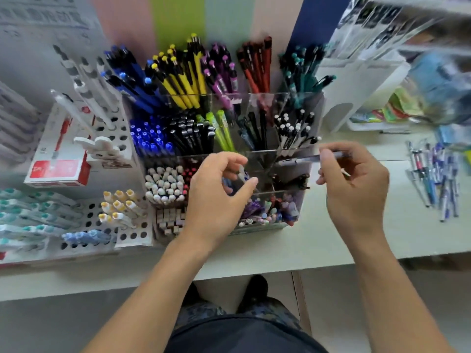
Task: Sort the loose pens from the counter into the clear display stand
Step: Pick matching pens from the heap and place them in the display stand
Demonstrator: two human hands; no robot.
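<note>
At frame centre my left hand point(219, 189) pinches a pen point(243, 174) over the clear display stand point(293, 200); my right hand point(354, 184) grips another pen point(298, 160) (blurred) sideways; loose pens point(433, 177) lie far right.

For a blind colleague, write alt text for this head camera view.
A person's right hand holds a pen over a clear display stand packed with colour-sorted pens, while the left hand reaches into a front compartment. Loose pens lie on the counter at right.
</note>
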